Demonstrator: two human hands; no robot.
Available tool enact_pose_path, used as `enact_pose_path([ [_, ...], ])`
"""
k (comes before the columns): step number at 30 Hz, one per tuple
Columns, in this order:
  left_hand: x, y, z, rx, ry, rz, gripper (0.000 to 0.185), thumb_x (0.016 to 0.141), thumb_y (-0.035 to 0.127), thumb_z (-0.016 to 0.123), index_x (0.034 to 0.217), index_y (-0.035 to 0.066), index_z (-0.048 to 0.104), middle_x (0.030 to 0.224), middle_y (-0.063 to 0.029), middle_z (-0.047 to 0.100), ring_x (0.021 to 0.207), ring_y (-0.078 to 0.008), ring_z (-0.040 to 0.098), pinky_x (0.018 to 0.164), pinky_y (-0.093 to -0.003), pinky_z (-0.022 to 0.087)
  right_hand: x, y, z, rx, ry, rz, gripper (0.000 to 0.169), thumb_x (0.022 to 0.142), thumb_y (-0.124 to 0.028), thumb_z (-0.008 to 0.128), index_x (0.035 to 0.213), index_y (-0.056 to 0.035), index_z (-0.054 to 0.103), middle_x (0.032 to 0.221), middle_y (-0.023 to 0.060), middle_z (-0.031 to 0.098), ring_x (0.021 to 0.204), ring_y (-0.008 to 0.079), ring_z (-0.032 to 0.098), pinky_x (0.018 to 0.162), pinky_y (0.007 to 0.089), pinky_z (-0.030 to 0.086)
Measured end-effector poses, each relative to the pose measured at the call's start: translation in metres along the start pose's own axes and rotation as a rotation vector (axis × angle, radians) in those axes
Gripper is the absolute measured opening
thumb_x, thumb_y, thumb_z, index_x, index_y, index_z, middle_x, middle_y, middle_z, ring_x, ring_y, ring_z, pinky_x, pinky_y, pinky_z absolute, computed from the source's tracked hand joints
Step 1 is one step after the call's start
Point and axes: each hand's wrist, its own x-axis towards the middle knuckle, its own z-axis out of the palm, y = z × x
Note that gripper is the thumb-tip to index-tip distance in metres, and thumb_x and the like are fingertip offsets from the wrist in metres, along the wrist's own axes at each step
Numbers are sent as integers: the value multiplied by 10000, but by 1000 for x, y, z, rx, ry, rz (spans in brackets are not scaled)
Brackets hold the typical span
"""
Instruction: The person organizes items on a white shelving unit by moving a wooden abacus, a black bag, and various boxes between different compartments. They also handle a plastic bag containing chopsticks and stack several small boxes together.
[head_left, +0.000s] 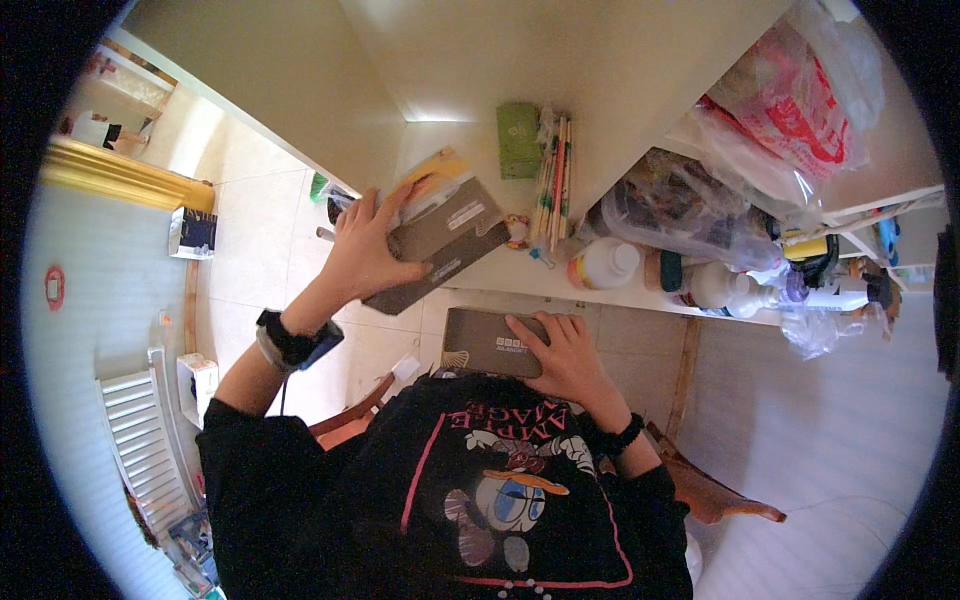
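My left hand (360, 251) grips a dark grey-brown box (450, 221) with pale printing, tilted over the shelf's edge; its thumb lies on the box's near side. Behind that box is a yellow-and-white packet (435, 176). Close to my body, my right hand (562, 352) holds a second dark box (484, 341), also printed, by its right end. Beyond the boxes on the shelf are a green box (518, 141), a bundle of thin sticks (555, 184) in clear wrap, and a small figurine (517, 231).
White bottles (607, 262) stand along the shelf's front edge at the right, beside a clear plastic container (675, 217). Plastic bags (802, 112) fill the upper right. A wooden chair part (720, 491) is behind my right arm. At far left, a person (97, 129) is partly visible.
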Motion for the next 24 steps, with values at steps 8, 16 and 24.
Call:
enact_pose_path([
  [8,-83,-22,-1,-468,59,-227,922,568,299,737,1362,75,327,1179,-186,444,1120,-316,443,966,-410,348,4,5,-6,32,-6,-12,864,563,-326,783,1333,-170,424,1123,131,478,989,297,486,860,424,360],
  [16,-169,-26,17,-1028,351,-650,863,680,271,656,1408,80,233,1220,-220,449,1119,-322,484,943,-432,406,21,0,-10,64,-25,49,911,559,-347,790,1359,-185,386,1180,154,466,1081,327,461,935,468,350],
  [24,-205,-60,55,-1118,529,-882,855,748,350,643,1417,60,195,1105,-214,518,1021,-285,551,850,-415,463,61,-23,-19,99,74,129,937,498,-339,820,1332,-183,424,1170,118,469,1071,325,449,928,483,331],
])
